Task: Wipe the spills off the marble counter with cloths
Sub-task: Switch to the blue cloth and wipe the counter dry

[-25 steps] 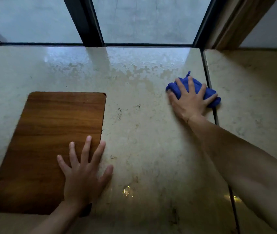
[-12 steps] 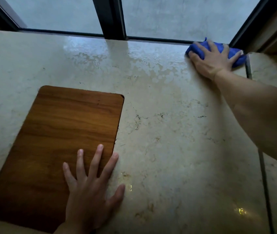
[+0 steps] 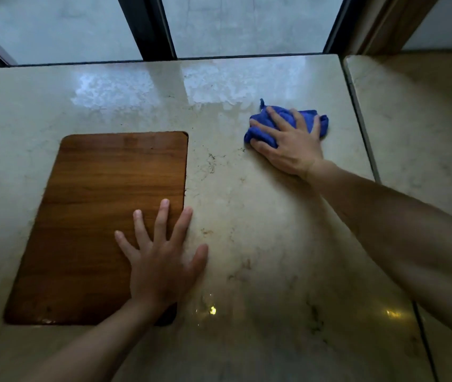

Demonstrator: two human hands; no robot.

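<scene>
A crumpled blue cloth (image 3: 263, 125) lies on the beige marble counter (image 3: 260, 216) at the right rear. My right hand (image 3: 288, 142) presses flat on top of it, fingers spread over the cloth. A wet, patchy film (image 3: 214, 86) shines on the marble along the back edge, just beyond and left of the cloth. My left hand (image 3: 161, 260) rests flat with fingers spread, half on the wooden board and half on the marble, holding nothing.
A brown wooden board (image 3: 103, 216) is set in the counter at the left. Dark window frames (image 3: 147, 26) run along the back edge. A seam (image 3: 362, 128) separates a second marble slab (image 3: 423, 133) on the right.
My right hand has pulled the blue cloth back from the far right corner by the window toward me and to the left. My left hand stays on the board's edge.
</scene>
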